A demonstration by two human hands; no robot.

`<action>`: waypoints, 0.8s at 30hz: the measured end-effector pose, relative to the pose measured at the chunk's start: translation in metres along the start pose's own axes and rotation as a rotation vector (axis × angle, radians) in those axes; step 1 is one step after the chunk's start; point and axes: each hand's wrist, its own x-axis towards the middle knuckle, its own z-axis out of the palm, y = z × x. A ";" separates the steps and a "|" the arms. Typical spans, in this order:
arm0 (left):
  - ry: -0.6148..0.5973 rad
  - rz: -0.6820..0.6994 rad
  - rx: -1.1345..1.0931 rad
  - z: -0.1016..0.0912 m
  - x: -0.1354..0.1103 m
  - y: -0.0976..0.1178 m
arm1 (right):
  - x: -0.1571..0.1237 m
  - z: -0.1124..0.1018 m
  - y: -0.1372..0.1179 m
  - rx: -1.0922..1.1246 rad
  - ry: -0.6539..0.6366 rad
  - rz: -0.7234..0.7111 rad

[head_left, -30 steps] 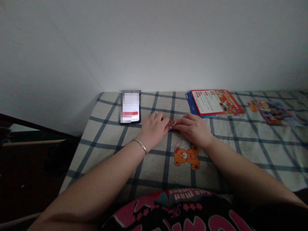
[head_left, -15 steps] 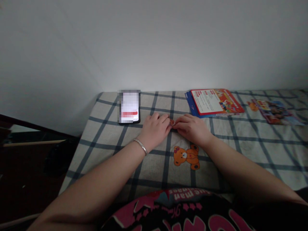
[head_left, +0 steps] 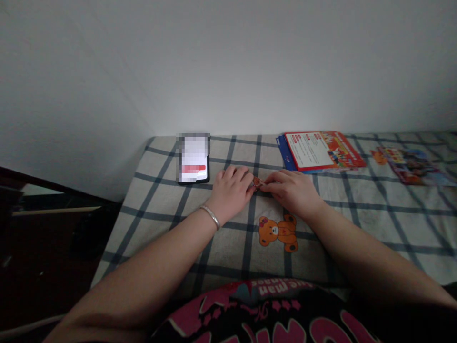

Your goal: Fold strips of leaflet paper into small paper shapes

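Note:
My left hand (head_left: 233, 193) rests on the checked cloth (head_left: 228, 155), with its thumb and fingers closed at the left side of a small reddish-brown piece (head_left: 256, 182). From the other side my right hand (head_left: 293, 191) pinches that piece between thumb and fingertips. It is too small and too covered by fingers to tell its kind. A silver bangle (head_left: 211, 216) circles my left wrist. Just left of my left hand lies a phone (head_left: 194, 157) with a lit, partly blurred screen. Below my hands a printed orange bear (head_left: 278, 233) shows on the cloth.
Behind my right hand lies a stack of red and blue printed cards or booklets (head_left: 323, 151). A colourful printed sheet (head_left: 417, 164) is farther right. A pale wall (head_left: 228, 66) rises along the back edge; the table's left edge drops to a dark floor (head_left: 39, 252).
My right hand has drawn slightly to the right, and a bit more of the small piece shows between my fingers. The whole view has shifted a little.

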 end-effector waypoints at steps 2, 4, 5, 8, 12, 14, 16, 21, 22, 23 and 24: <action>-0.005 -0.004 -0.002 0.000 0.000 0.000 | -0.001 -0.002 0.002 -0.006 -0.010 0.017; -0.007 -0.003 -0.004 0.000 0.000 0.000 | -0.002 -0.003 0.005 -0.004 -0.022 0.030; -0.006 -0.002 -0.005 0.000 0.000 -0.001 | -0.002 -0.003 0.006 -0.001 -0.027 0.036; 0.002 -0.005 -0.012 0.000 -0.001 -0.001 | -0.004 -0.003 0.009 -0.007 -0.039 0.052; 0.006 -0.008 -0.023 0.001 -0.002 -0.003 | -0.004 -0.003 0.012 -0.029 -0.050 0.066; 0.008 -0.012 -0.027 0.001 -0.002 -0.003 | -0.004 -0.004 0.014 -0.033 -0.057 0.078; 0.008 -0.017 -0.030 0.001 -0.002 -0.003 | -0.004 -0.006 0.016 -0.034 -0.069 0.081; 0.002 -0.024 -0.037 0.001 -0.002 -0.003 | -0.006 -0.011 0.017 -0.042 -0.090 0.079; 0.002 -0.026 -0.037 0.001 -0.002 -0.003 | -0.006 -0.011 0.017 -0.043 -0.093 0.082; 0.004 -0.028 -0.036 0.001 -0.002 -0.003 | -0.006 -0.011 0.017 -0.042 -0.095 0.086; 0.007 -0.027 -0.035 0.001 -0.002 -0.003 | -0.007 -0.011 0.018 -0.040 -0.097 0.091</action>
